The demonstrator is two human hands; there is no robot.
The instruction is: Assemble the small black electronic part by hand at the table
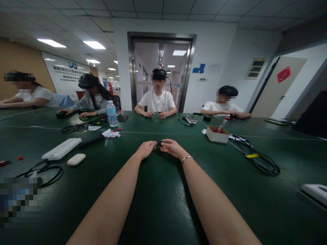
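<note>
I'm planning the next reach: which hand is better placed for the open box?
Probably the right hand: the open box stands nearer to it, though it holds the small black object.

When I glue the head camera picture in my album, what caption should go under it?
At the green table, left grip and right grip meet at a small black object.

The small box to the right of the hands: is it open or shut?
Open: no lid covers the box, and a red-and-clear item sticks up from it.
</note>
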